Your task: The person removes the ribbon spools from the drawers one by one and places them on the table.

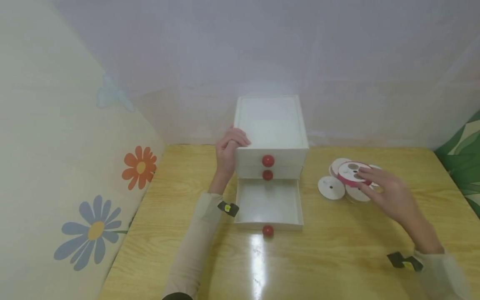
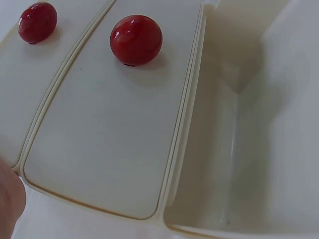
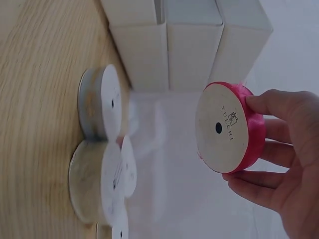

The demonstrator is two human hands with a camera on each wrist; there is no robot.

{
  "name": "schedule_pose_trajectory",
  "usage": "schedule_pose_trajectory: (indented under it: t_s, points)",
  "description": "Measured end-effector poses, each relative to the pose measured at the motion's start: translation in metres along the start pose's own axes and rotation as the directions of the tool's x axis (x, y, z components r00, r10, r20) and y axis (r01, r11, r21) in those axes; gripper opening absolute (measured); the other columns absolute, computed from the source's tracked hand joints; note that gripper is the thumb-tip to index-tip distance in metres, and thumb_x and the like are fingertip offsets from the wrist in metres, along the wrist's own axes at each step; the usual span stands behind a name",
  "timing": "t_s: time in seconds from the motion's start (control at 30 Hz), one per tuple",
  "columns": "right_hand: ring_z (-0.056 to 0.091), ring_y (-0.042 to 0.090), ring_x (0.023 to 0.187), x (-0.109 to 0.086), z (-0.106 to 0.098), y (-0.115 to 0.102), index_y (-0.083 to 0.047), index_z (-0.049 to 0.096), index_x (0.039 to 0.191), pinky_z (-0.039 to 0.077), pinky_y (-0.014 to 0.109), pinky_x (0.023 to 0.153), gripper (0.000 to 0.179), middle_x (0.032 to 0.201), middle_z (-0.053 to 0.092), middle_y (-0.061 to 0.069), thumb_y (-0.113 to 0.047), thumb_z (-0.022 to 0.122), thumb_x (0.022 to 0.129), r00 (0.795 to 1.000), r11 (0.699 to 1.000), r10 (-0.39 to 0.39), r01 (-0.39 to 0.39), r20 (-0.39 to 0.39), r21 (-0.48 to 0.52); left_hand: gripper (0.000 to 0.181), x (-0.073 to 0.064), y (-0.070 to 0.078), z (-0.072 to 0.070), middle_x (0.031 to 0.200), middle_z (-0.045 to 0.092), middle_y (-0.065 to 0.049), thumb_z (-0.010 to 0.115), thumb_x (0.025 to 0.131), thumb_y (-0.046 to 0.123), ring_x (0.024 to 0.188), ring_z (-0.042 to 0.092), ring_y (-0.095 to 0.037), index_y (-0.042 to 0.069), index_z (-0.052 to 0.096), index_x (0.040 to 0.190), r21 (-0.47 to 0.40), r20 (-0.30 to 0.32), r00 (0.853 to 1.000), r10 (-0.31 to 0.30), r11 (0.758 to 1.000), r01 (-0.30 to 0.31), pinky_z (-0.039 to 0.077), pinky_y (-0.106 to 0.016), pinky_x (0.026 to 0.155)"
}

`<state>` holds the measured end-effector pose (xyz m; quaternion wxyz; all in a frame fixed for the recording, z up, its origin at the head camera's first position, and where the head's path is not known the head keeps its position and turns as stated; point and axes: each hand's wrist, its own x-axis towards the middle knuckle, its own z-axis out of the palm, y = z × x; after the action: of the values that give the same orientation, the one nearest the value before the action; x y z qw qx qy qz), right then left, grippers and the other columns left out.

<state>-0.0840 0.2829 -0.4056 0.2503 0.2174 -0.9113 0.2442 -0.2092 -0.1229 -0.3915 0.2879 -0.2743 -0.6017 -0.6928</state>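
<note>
My right hand (image 1: 391, 196) grips a spool of hot-pink ribbon (image 3: 229, 128) by its edge, thumb on one side and fingers on the other. In the right wrist view the spool is held above the other ribbon spools (image 3: 94, 184), which lie on the wooden table. My left hand (image 1: 230, 146) holds the near left top edge of a white drawer cabinet (image 1: 271, 123), fingers over the top. Its bottom drawer (image 1: 268, 202) is pulled out and shows a bare floor. The two upper drawers, with red round knobs (image 2: 136, 40), are closed.
The wooden table (image 1: 180, 250) extends around the cabinet. A pale cloth wall (image 1: 210, 62) stands behind it. On the left is a panel with painted flowers (image 1: 95, 231), and green leaf shapes (image 1: 465, 158) show at the right.
</note>
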Motion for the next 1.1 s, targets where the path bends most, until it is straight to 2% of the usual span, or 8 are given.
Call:
schedule_pose_trajectory:
  t_s: [0.1, 0.33, 0.5, 0.83, 0.93, 1.03, 1.07, 1.1]
  points:
    - [0.064, 0.055, 0.110, -0.006, -0.003, 0.009, 0.002, 0.076, 0.109, 0.049, 0.068, 0.091, 0.035, 0.117, 0.071, 0.026, 0.002, 0.083, 0.075, 0.999, 0.999, 0.044, -0.044, -0.006, -0.015, 0.024, 0.000, 0.001, 0.001, 0.078, 0.070, 0.014, 0.044, 0.085, -0.002, 0.094, 0.063, -0.015, -0.012, 0.057, 0.068, -0.002, -0.001, 1.000, -0.002, 1.000, 0.001, 0.024, -0.052, 0.122]
    - [0.063, 0.057, 0.109, -0.019, -0.010, 0.031, 0.006, 0.074, 0.111, 0.049, 0.072, 0.087, 0.029, 0.119, 0.068, 0.031, -0.002, 0.079, 0.084, 0.990, 0.986, 0.135, -0.131, 0.029, -0.098, 0.022, 0.001, 0.004, 0.001, 0.079, 0.070, 0.013, 0.044, 0.085, -0.004, 0.094, 0.062, -0.014, -0.013, 0.056, 0.069, -0.019, -0.003, 1.000, -0.006, 1.000, 0.006, 0.025, -0.049, 0.122]
    - [0.063, 0.058, 0.106, -0.028, -0.011, 0.044, 0.007, 0.074, 0.109, 0.048, 0.072, 0.086, 0.027, 0.117, 0.068, 0.032, -0.003, 0.078, 0.084, 0.989, 0.982, 0.149, -0.146, 0.013, -0.117, 0.023, 0.001, 0.004, 0.001, 0.079, 0.070, 0.012, 0.044, 0.085, -0.003, 0.094, 0.062, -0.014, -0.013, 0.056, 0.069, -0.020, -0.008, 1.000, -0.008, 1.000, 0.008, 0.027, -0.047, 0.121]
    - [0.065, 0.057, 0.096, -0.042, -0.012, 0.063, 0.011, 0.072, 0.108, 0.050, 0.070, 0.078, 0.025, 0.112, 0.068, 0.035, -0.003, 0.075, 0.088, 0.983, 0.974, 0.185, -0.182, 0.011, -0.139, 0.024, 0.001, 0.002, 0.000, 0.079, 0.069, 0.013, 0.044, 0.085, -0.001, 0.094, 0.063, -0.014, -0.012, 0.056, 0.068, -0.021, -0.007, 1.000, -0.002, 1.000, 0.002, 0.025, -0.053, 0.122]
    - [0.067, 0.054, 0.089, -0.046, -0.013, 0.067, 0.011, 0.072, 0.108, 0.051, 0.065, 0.073, 0.025, 0.110, 0.068, 0.035, -0.006, 0.074, 0.091, 0.982, 0.972, 0.190, -0.185, 0.018, -0.147, 0.024, 0.001, 0.003, 0.001, 0.079, 0.070, 0.014, 0.044, 0.085, 0.000, 0.094, 0.063, -0.014, -0.012, 0.056, 0.068, -0.020, -0.005, 1.000, -0.009, 1.000, 0.009, 0.023, -0.055, 0.122]
    - [0.067, 0.047, 0.079, -0.049, -0.014, 0.072, 0.010, 0.072, 0.107, 0.050, 0.048, 0.062, 0.024, 0.105, 0.070, 0.034, -0.009, 0.074, 0.092, 0.979, 0.969, 0.201, -0.194, 0.028, -0.154, 0.024, 0.001, 0.003, 0.001, 0.079, 0.070, 0.015, 0.045, 0.084, 0.001, 0.095, 0.063, -0.014, -0.012, 0.057, 0.068, -0.017, -0.004, 1.000, -0.014, 1.000, 0.014, 0.023, -0.053, 0.122]
    - [0.066, 0.045, 0.076, -0.050, -0.015, 0.073, 0.010, 0.072, 0.107, 0.046, 0.044, 0.059, 0.024, 0.103, 0.070, 0.034, -0.009, 0.073, 0.093, 0.978, 0.967, 0.206, -0.199, 0.033, -0.158, 0.024, 0.001, 0.003, 0.001, 0.079, 0.070, 0.015, 0.045, 0.084, 0.001, 0.095, 0.063, -0.014, -0.012, 0.057, 0.068, -0.016, -0.004, 1.000, -0.015, 1.000, 0.015, 0.023, -0.053, 0.122]
    - [0.066, 0.046, 0.077, -0.051, -0.015, 0.073, 0.010, 0.072, 0.108, 0.047, 0.045, 0.060, 0.026, 0.104, 0.070, 0.035, -0.011, 0.073, 0.093, 0.973, 0.963, 0.226, -0.216, 0.046, -0.159, 0.025, 0.001, 0.003, 0.001, 0.079, 0.070, 0.015, 0.045, 0.085, 0.001, 0.095, 0.063, -0.014, -0.012, 0.057, 0.067, -0.017, -0.003, 1.000, -0.010, 1.000, 0.010, 0.024, -0.053, 0.122]
